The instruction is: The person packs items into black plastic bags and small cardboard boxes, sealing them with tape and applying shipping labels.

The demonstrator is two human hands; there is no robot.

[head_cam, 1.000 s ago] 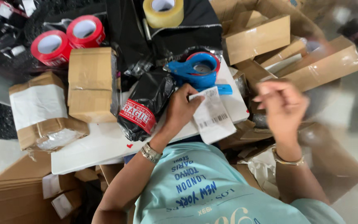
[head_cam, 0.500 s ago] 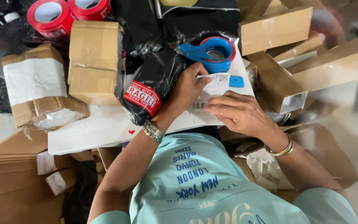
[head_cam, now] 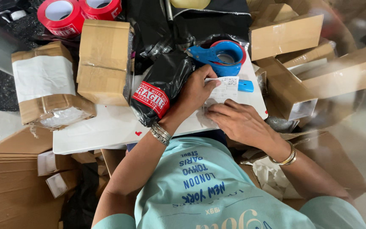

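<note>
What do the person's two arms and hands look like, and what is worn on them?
Both arms are bare below short pale mint sleeves. The left hand has a silver metal link band at its wrist. The right hand has a thin gold and silver bangle at its wrist. No gloves are visible.

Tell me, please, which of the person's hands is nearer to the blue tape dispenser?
The left hand. It sits just below the blue tape dispenser, pinning the top of the white label. The right hand lies lower, pressing on the label's bottom end.
</note>
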